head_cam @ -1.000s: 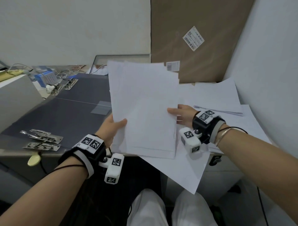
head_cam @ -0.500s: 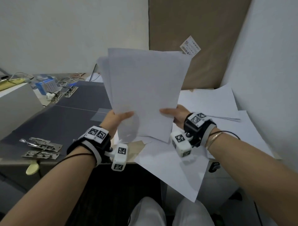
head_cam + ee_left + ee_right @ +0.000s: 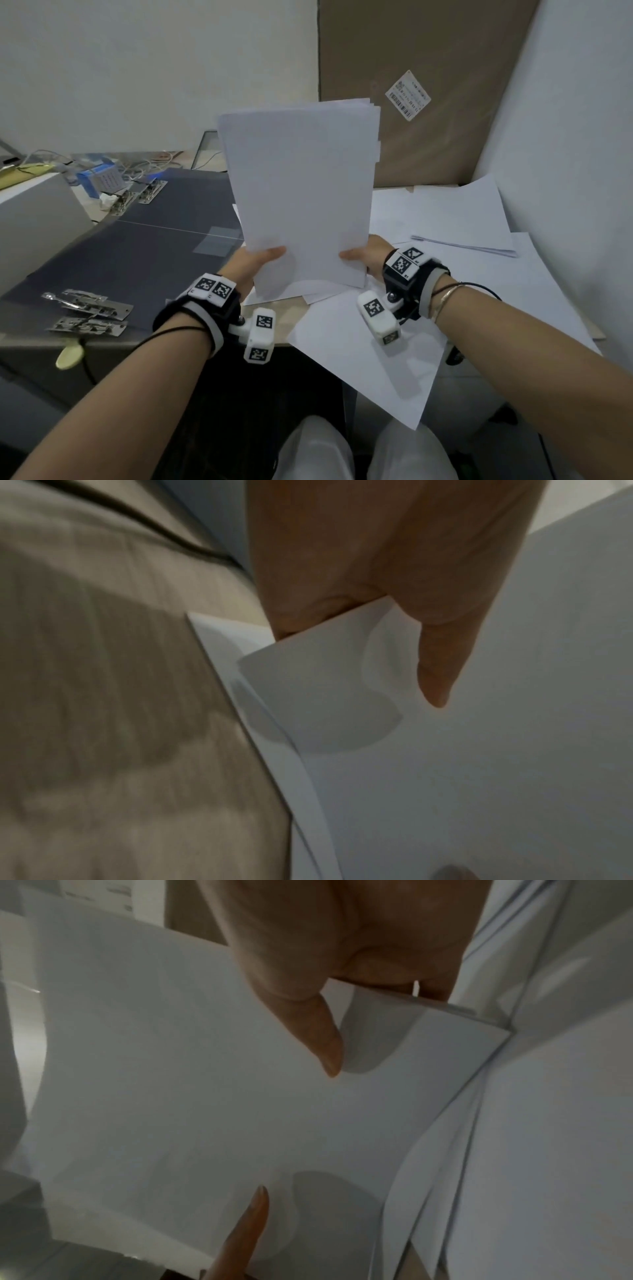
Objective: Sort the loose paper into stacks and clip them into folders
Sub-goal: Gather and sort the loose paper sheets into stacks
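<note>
White paper stack (image 3: 301, 192), light and floppy, sits pinched at its bottom corners by left hand (image 3: 255, 263) and right hand (image 3: 368, 255), upright mid-frame over the tabletop (image 3: 281, 308), probably best gripped low so sheets don't slide.

Both forearms bare. Each wrist carries a black strap with grey trim (image 3: 432, 291), topped by a white block printed with black-and-white square markers (image 3: 212, 287). A white camera module with similar markers (image 3: 260, 334) projects below each strap. Thin bracelets (image 3: 445, 299) circle the right wrist; white trousers (image 3: 318, 452) below.
</note>
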### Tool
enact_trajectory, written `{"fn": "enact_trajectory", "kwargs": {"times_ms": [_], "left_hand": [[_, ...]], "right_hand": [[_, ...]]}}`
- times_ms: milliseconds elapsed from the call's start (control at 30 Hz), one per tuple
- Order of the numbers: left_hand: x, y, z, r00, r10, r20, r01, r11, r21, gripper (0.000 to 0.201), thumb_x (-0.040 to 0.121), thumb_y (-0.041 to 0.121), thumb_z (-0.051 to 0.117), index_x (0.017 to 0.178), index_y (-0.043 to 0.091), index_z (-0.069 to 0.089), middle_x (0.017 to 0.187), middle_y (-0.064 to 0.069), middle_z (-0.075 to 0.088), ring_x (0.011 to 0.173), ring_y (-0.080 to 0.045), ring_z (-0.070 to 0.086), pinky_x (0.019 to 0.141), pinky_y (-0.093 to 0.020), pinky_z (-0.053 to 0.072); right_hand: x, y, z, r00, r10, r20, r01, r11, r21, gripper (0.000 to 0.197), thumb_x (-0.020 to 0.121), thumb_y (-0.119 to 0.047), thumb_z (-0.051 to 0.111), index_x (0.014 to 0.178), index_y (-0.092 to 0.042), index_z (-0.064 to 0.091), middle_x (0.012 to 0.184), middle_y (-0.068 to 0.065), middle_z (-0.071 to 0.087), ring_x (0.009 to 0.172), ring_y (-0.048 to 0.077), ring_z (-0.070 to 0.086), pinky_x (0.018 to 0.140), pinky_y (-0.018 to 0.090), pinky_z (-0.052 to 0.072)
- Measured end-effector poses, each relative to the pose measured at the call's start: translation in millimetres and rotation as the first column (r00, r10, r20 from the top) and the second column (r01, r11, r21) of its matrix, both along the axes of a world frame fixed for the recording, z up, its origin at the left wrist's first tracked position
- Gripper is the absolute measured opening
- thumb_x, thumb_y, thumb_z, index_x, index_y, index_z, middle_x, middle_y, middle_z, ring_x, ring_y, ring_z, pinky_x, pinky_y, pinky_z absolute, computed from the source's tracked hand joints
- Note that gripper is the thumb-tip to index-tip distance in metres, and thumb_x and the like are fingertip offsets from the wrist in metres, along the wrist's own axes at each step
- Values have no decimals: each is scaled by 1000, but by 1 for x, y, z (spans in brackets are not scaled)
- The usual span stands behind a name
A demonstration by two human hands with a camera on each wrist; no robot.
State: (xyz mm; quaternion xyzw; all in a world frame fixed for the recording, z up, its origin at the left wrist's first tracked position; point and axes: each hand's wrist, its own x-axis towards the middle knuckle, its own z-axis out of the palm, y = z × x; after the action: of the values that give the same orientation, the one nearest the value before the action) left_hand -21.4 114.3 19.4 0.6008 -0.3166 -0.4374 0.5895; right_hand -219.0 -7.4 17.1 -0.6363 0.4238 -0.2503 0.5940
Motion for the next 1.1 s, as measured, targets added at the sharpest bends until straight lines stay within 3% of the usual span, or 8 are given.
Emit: {"fn": "enact_trajectory", "kwargs": {"times_ms": [233,367,533,633,800,967,1033,1100], "left_hand": [[4,-8,-9,992,121,23,-122,992,35,48,81,16,74,125,6,58,119,-11,66,108,-29,63,99,-48,48],[5,-8,-13,988,152,-13,-151,987,49,48,81,15,74,125,5,57,118,-10,66,105,-28,62,89,-40,51],[3,-10,-13,984,178,23,-179,983,29,46,81,14,74,124,4,59,117,-10,67,105,-27,64,92,-37,50],[-2,-11,-12,987,153,37,-154,988,15,42,84,14,71,122,4,60,116,-11,68,104,-29,65,95,-41,50],[-18,-21,-3,995,63,81,-65,997,33,27,90,26,62,108,6,61,108,-11,67,93,-26,62,86,-37,49],[-45,-34,5,931,-94,353,49,990,135,40,95,21,56,133,11,52,128,-7,58,107,-16,53,91,-27,41],[-63,-42,8,859,-224,460,150,970,191,43,94,17,58,136,11,51,136,-8,52,117,-16,49,93,-23,36],[-79,-55,9,735,-373,566,237,924,301,51,92,20,61,140,13,47,146,-7,44,132,-18,42,97,-22,33]], "right_hand": [[-4,1,-12,993,20,-119,-22,1000,-18,35,78,-5,69,112,-8,64,118,12,65,108,30,61,100,47,46],[-6,14,-13,974,26,-224,-46,995,-87,38,87,-8,60,124,-4,57,110,8,62,87,21,57,66,25,47],[-3,21,-11,982,-106,-158,74,977,-198,36,89,-6,54,126,-7,55,122,12,63,112,27,59,89,29,48],[-8,18,-5,973,-140,-185,94,967,-238,32,90,-7,49,120,-5,56,112,14,63,99,30,61,80,38,55],[-36,1,7,952,-241,-187,199,955,-218,27,90,-6,48,115,-12,58,101,7,57,70,15,53,51,22,48],[-97,-21,21,902,-400,-162,396,916,-56,13,93,-12,49,102,-20,50,118,13,57,104,28,58,68,25,53],[-116,-21,20,747,-366,-555,242,928,-285,26,93,-18,48,71,-22,35,111,7,61,121,27,50,84,24,45],[-129,-19,24,574,-394,-718,132,910,-394,24,95,-19,45,73,-23,36,113,6,60,125,26,47,91,25,40]]}}
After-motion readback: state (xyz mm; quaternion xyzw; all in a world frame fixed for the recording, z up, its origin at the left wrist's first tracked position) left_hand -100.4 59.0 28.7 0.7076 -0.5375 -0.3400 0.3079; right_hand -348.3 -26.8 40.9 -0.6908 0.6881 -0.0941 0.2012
